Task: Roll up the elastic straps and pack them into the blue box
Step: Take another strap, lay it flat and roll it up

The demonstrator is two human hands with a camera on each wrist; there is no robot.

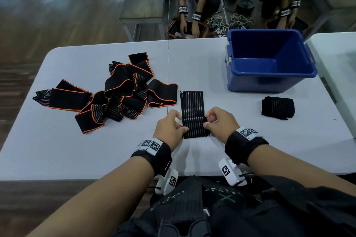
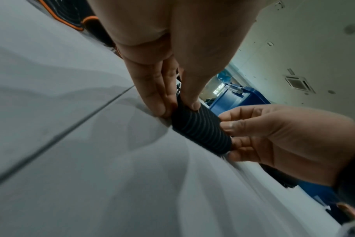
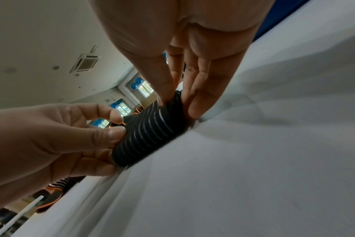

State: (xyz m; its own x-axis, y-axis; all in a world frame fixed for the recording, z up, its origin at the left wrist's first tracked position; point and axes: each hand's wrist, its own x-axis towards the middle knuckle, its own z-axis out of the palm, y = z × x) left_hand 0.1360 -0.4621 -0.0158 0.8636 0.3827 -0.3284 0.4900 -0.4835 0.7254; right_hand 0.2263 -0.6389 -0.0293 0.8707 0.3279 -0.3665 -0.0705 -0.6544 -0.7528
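Observation:
A black elastic strap [image 1: 192,106] with thin grey lines lies lengthwise on the white table [image 1: 96,156], its near end wound into a roll [image 1: 195,127]. My left hand [image 1: 171,128] pinches the roll's left end [image 2: 184,110] between thumb and fingers. My right hand [image 1: 217,121] pinches its right end [image 3: 178,105] the same way. A rolled black strap [image 1: 277,108] rests to the right. Several loose black straps with orange edging [image 1: 117,92] lie heaped at the left. The blue box [image 1: 269,61] stands at the back right; I see nothing inside it.
Beyond the table's far edge, two other people [image 1: 194,2] bend over things on the floor amid cables. A second white table [image 1: 339,59] adjoins on the right. A seam [image 1: 168,63] runs across the tabletop.

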